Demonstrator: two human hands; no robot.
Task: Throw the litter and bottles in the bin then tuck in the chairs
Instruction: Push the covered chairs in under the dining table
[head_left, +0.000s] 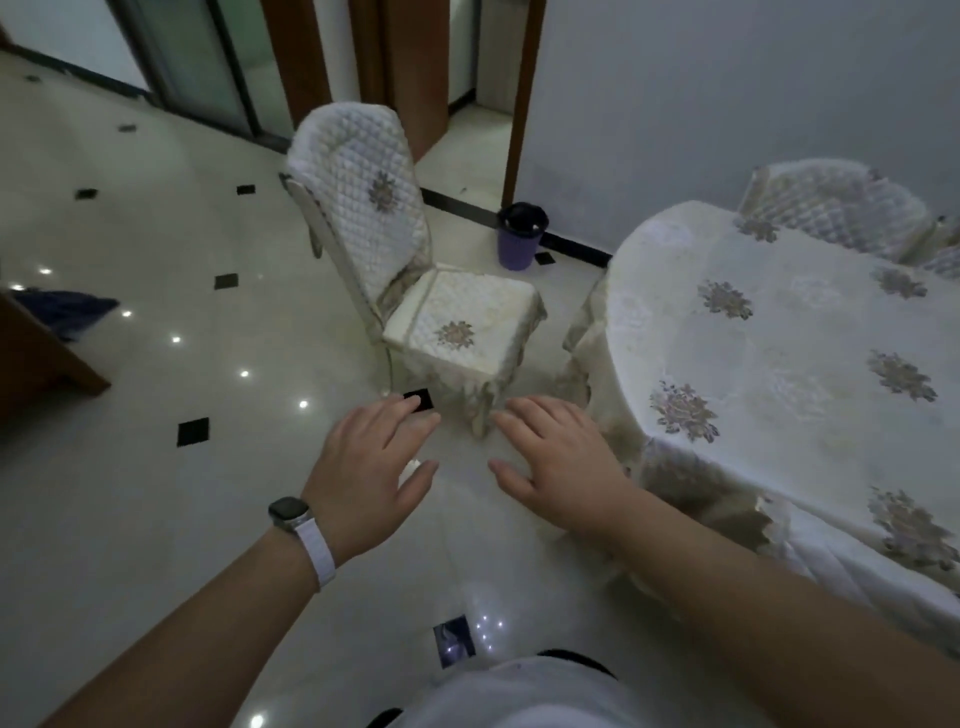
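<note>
A chair (415, 291) with a white quilted cover stands on the floor, pulled away from the round table (779, 364), its seat facing the table. My left hand (369, 462) and my right hand (556, 457) reach forward side by side, palms down, fingers straight, holding nothing. Both hover short of the chair's near corner without touching it. A purple bin (519, 239) with a black liner stands by the wall behind the chair. A second covered chair (831, 208) sits against the far side of the table.
The table carries a white floral cloth that hangs to the floor. A wooden door frame (514, 104) and an open doorway lie beyond the bin. Dark wooden furniture (41, 358) and a blue cloth (67, 306) sit at the left edge. Glossy tiled floor (156, 493) stretches to the left.
</note>
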